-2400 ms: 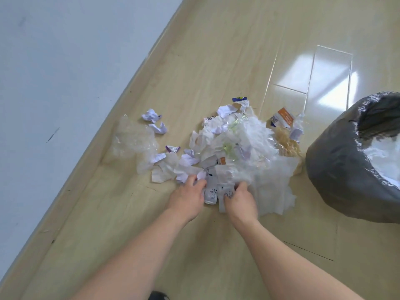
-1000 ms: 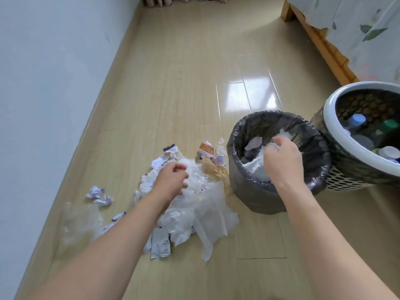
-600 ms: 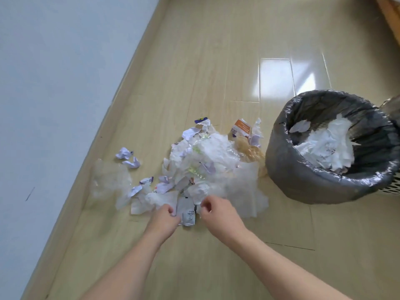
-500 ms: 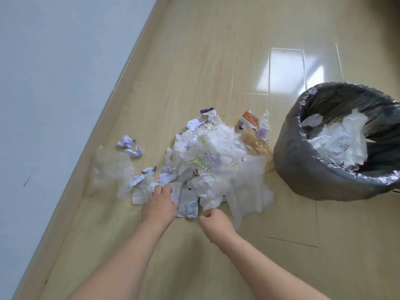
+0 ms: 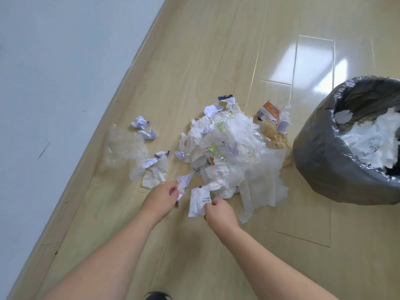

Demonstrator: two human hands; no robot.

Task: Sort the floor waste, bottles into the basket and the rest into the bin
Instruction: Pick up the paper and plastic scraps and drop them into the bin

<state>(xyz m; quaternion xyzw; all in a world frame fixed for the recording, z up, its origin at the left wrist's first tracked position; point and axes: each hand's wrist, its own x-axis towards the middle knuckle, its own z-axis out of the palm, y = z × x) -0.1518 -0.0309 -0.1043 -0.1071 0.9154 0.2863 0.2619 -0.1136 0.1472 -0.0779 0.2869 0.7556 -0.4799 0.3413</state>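
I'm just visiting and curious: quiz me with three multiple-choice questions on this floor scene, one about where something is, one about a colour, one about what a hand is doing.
1. Where does the round bin stand relative to the pile of white paper and plastic scraps?
A. Right of it
B. Left of it, at the wall
C. On top of it

2. What colour is the plastic liner bag in the bin?
A. Bright red
B. Dark grey-black
C. Yellow

3. What is the left hand doing?
A. Lying flat on the bare floor
B. Pinching a crumpled white paper scrap
C. Reaching inside the bin

Answers:
1. A: the bin sits at the picture's right edge, beyond the pile.
2. B: the glossy liner is dark all round.
3. B: its fingers close on the scrap at the pile's near edge.
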